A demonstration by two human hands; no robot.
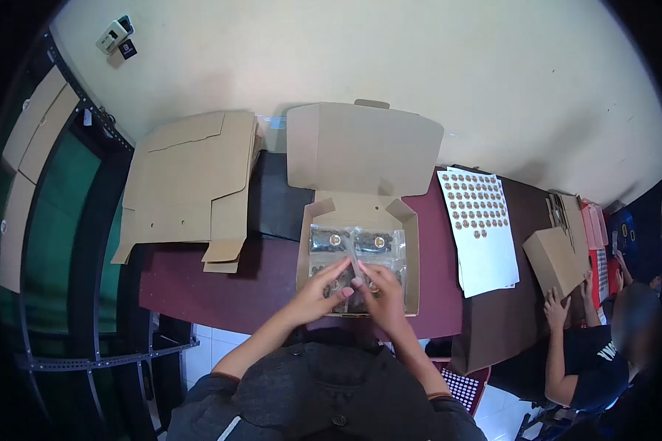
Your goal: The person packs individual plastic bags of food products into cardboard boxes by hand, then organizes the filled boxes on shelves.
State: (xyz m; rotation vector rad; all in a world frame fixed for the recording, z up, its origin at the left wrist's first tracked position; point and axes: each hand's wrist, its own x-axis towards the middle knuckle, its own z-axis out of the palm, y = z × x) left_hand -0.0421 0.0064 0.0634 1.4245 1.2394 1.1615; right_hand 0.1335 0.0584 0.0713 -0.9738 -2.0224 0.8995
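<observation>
Both hands meet inside an open cardboard box (412,250): left hand (324,288) and right hand (379,288) pinch clear packets (357,242) (gold-sealed) stretching directly ahead of the fingertips.

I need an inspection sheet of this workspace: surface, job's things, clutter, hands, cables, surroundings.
Surface: dark maroon table.
Job's things: open brown cardboard box, lid up, holding clear plastic packets with round gold stickers.
Clutter: flat unfolded cardboard blanks; white sheets of round stickers.
Hands: left hand and right hand both on the packets inside the box; grip cannot be told.
Cables: nothing seen.
Surroundings: cream wall; a co-worker's hand on a closed cardboard box.
</observation>
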